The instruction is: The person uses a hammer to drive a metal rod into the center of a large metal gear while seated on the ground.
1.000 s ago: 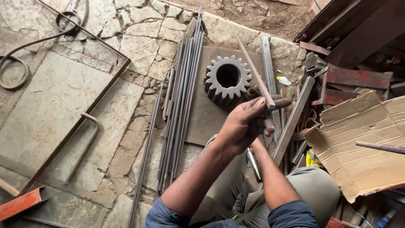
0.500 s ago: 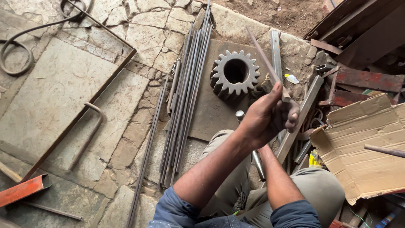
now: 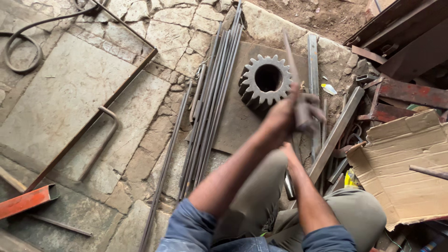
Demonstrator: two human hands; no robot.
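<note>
My left hand [image 3: 279, 122] is closed around a thin metal rod [image 3: 290, 58] that points up and away from me, over the big steel gear [image 3: 267, 84]. My right hand [image 3: 309, 113] is pressed against the left one, motion-blurred, with its fingers wrapped on the same rod. Both forearms reach out from blue sleeves above my knees. The gear lies flat on a rusty steel plate [image 3: 233, 121] on the stone floor. The rod's lower end is hidden behind my hands.
A bundle of long thin rods [image 3: 210, 102] lies left of the plate. A bent steel frame [image 3: 93, 116] and a hose [image 3: 23, 46] lie further left, an orange angle piece [image 3: 25, 201] at lower left. Flat bars [image 3: 333, 135], scrap metal and torn cardboard [image 3: 401, 163] crowd the right.
My joined hands have moved quickly with the rod and are now blurred. The rod stands a little more upright, nearer the gear.
</note>
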